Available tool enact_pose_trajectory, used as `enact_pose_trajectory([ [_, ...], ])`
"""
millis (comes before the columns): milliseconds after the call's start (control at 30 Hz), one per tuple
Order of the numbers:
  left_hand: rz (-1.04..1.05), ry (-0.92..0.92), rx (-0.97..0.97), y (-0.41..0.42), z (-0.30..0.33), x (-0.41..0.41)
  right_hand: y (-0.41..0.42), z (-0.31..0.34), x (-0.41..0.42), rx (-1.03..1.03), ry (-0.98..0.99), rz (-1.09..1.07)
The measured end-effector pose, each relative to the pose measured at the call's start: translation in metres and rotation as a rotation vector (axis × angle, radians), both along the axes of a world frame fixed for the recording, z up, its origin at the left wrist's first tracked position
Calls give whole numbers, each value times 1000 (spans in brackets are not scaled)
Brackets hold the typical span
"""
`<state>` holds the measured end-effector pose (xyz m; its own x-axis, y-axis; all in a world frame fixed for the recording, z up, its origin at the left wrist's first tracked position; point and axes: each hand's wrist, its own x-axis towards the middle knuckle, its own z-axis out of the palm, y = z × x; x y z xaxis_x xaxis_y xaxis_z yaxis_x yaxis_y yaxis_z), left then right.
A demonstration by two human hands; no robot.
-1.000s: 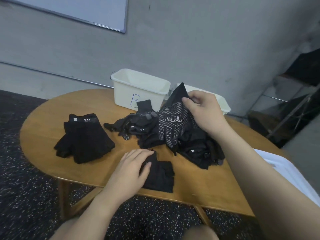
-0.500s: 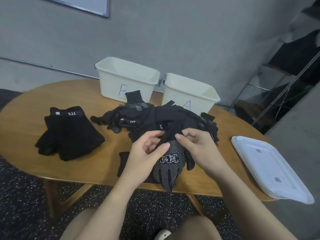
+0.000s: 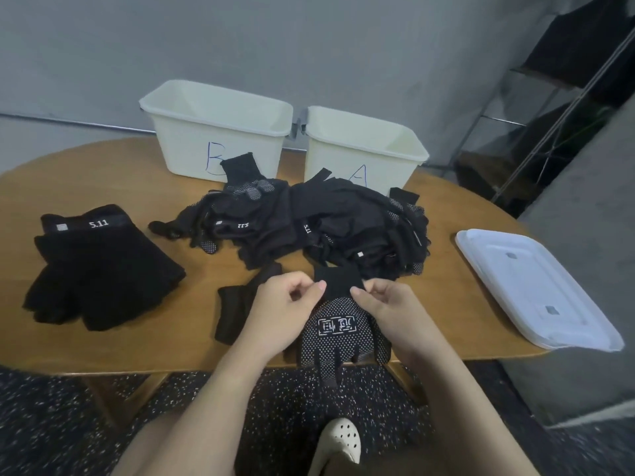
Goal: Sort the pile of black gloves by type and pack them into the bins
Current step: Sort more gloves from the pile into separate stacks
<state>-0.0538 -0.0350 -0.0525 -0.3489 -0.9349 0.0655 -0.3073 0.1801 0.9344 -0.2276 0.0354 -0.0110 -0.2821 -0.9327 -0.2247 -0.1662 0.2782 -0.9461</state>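
Black knit, white-dotted, the glove (image 3: 338, 333) lies at the table's (image 3: 113, 348) near edge, fingertips hanging over. Left hand (image 3: 278, 312) and right hand (image 3: 388, 312) each pinch its plain cuff, the sensible hold on something so light and limp. Beyond: one tangled pile (image 3: 309, 225), a stack marked 5.11 (image 3: 96, 266), a loose glove (image 3: 237, 310), two bins, B (image 3: 220, 132) and A (image 3: 364, 149), one lid (image 3: 532, 286).
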Motion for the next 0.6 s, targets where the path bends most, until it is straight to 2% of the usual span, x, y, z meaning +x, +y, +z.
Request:
enact_pose_trajectory([
  [67,-18,-46,-16,-2,4,8,4,3,-3,-8,-47,29],
  [233,-84,-165,-50,0,6,27,10,2,-16,15,-306,185],
  [367,-46,-214,-78,11,8,26,2,-22,-18,56,-346,248],
  [433,8,-248,-128,14,5,22,-6,-32,-17,-2,-191,214],
  [533,83,-423,-313,16,-3,15,-18,-42,-17,-140,126,141],
  [600,104,-494,-392,17,-5,9,-24,-43,-18,-215,252,104],
])
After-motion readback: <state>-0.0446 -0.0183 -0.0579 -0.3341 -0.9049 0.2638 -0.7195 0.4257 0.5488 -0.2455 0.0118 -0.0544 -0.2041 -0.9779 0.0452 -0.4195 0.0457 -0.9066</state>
